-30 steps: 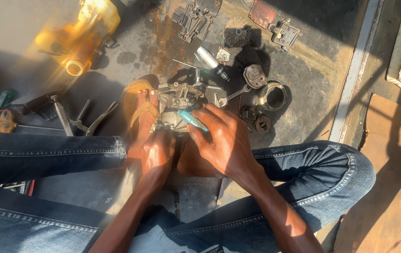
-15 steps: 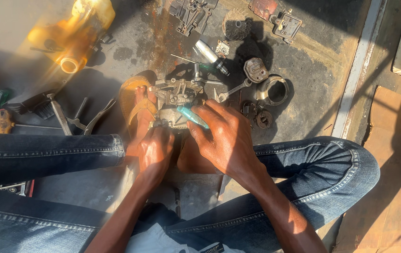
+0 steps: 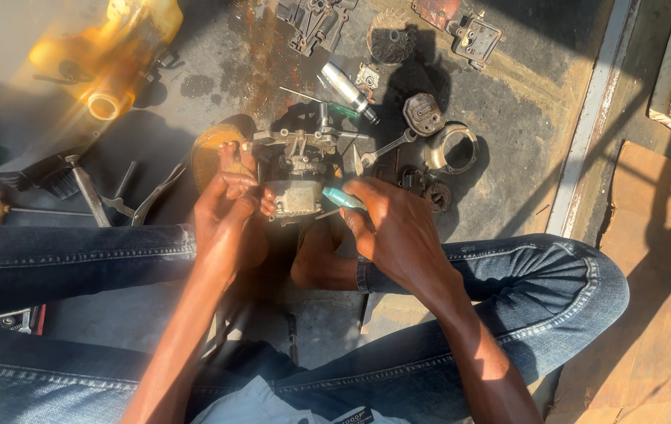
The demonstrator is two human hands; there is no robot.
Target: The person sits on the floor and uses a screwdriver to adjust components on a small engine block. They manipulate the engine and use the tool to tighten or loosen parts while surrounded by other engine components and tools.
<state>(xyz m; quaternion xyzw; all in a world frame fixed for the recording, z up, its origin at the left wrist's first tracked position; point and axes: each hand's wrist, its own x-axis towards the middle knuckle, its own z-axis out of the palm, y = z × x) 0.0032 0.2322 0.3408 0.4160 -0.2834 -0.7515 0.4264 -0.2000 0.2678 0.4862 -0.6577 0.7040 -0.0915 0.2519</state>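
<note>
A grey metal carburettor (image 3: 298, 169) sits on the stained floor between my hands, just in front of my bare feet. My left hand (image 3: 229, 212) grips its left side, fingers curled against the body. My right hand (image 3: 394, 228) holds a screwdriver with a teal handle (image 3: 343, 198), its tip pointing left into the carburettor's lower part. The shaft is mostly hidden by my fingers. My jeans-clad legs lie folded on both sides.
Loose engine parts lie beyond: a metal ring (image 3: 453, 148), a dark round cap (image 3: 423, 114), a fan wheel (image 3: 392, 35), brackets (image 3: 316, 20), a silver cylinder (image 3: 345, 88). A yellow jug (image 3: 112, 59) and pliers (image 3: 120, 200) are left. A metal rail (image 3: 594, 118) runs right.
The view has shifted slightly. My left hand moved up onto the carburettor's side, and my right hand with the screwdriver drew a little right and lower.
</note>
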